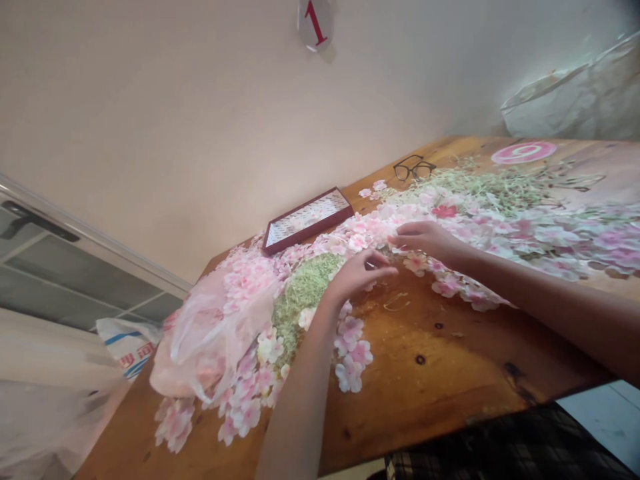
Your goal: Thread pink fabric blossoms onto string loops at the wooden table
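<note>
My left hand point(357, 273) is over the middle of the table, its fingers curled and thumb and fingertips close together. Any small thing in that pinch is too blurred to name. To its right, my right hand point(425, 241) hovers at the edge of a long heap of pink and white artificial flower petals point(365, 230). Its fingers point left and bend together at the tips; what they hold, if anything, does not show. A narrow gap separates the two hands. Beside my left wrist lies a mound of small pale green plastic pieces point(305, 287).
Against the wall stands a dark red shallow box point(307, 220) with a patterned inside. Eyeglasses point(414, 168) lie behind thin green stems point(500, 187). A clear plastic bag point(215, 340) of pink petals is at the left. A round pink number sticker point(523, 153) marks the wooden table point(420, 327).
</note>
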### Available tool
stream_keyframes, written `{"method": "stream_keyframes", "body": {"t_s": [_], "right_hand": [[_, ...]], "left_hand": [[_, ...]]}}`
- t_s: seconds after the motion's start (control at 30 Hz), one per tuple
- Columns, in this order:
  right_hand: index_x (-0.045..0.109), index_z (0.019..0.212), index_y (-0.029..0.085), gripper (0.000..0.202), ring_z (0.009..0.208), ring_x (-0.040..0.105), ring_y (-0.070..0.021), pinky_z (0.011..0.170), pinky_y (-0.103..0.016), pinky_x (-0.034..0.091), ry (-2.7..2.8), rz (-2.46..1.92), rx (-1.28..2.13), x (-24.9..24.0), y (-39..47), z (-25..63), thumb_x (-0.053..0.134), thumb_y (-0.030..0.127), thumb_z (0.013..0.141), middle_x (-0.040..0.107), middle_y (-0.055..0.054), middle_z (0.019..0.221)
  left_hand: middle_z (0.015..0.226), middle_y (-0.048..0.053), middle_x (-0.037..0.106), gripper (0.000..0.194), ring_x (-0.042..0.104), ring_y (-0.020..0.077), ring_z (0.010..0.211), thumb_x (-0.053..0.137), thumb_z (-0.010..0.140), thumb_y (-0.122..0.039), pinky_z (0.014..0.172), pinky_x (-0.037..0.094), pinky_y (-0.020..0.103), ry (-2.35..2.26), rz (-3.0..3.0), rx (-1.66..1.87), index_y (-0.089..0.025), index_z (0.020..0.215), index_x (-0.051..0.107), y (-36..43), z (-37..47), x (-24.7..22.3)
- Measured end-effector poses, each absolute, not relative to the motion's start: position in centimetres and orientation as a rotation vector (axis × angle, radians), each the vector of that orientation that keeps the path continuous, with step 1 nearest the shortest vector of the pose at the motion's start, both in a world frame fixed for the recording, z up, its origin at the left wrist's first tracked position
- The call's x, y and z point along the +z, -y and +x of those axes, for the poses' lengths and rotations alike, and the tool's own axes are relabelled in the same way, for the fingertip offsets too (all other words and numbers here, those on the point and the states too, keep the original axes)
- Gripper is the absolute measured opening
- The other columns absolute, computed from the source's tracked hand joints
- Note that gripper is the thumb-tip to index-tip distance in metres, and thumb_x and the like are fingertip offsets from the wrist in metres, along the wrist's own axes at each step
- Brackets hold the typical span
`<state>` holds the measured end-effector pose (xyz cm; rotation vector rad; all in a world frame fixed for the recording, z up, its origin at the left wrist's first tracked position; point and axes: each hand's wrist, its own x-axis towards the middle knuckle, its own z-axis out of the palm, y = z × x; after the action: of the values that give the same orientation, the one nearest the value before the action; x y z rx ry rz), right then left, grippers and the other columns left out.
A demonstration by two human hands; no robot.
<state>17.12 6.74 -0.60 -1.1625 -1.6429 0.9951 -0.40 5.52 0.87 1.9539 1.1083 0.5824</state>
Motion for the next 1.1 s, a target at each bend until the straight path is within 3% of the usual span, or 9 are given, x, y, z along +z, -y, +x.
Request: {"method": "stream_keyframes", "body": {"t_s": [0.17, 0.27, 0.53, 1.1], "right_hand": [[0.051, 0.059, 0.015, 0.031, 0.06, 0.048, -0.0123, 0.059, -0.025, 0.039, 1.617, -1.179, 1.002, -1.5, -7.5, 17.3, 0.057, 0.046, 0.063, 0.049, -0.001, 0.059], [0.052, 0.06, 0.015, 0.027, 0.061, 0.049, -0.0128, 0.061, -0.026, 0.042, 1.602, -1.166, 1.026, -1.5, -7.5, 17.2, 0.058, 0.041, 0.063, 0.05, -0.001, 0.06], [0.052, 0.062, 0.017, 0.018, 0.07, 0.056, -0.0142, 0.07, -0.031, 0.046, 1.502, -0.983, 1.312, 0.5, -5.7, 16.2, 0.06, 0.033, 0.066, 0.056, -0.003, 0.068], [0.049, 0.062, 0.018, 0.014, 0.069, 0.057, -0.014, 0.066, -0.028, 0.046, 1.527, -0.986, 1.269, 1.2, -5.1, 15.9, 0.057, 0.028, 0.068, 0.058, -0.002, 0.067]], "left_hand": [[0.075, 0.002, 0.061, 0.014, 0.055, 0.0152, 0.067, 0.057, 0.06, -0.025, 0.058, 0.04, 0.024, -0.992, 2.114, 0.118, -0.021, 0.074, 0.059, -4.6, 0.4, 0.8], [0.074, 0.002, 0.062, 0.01, 0.054, 0.0153, 0.067, 0.053, 0.064, -0.024, 0.06, 0.038, 0.025, -1.082, 2.17, 0.275, -0.021, 0.069, 0.06, -4.6, 0.8, 0.5], [0.069, 0.003, 0.058, 0.027, 0.05, 0.0124, 0.062, 0.053, 0.066, -0.041, 0.057, 0.036, 0.023, -1.259, 1.927, 0.924, -0.017, 0.076, 0.061, -6.0, -0.5, 1.1], [0.077, 0.005, 0.062, 0.019, 0.055, 0.014, 0.073, 0.056, 0.066, -0.031, 0.066, 0.04, 0.024, -1.176, 1.754, 0.973, -0.015, 0.075, 0.064, -5.7, -0.2, 1.7]]}}
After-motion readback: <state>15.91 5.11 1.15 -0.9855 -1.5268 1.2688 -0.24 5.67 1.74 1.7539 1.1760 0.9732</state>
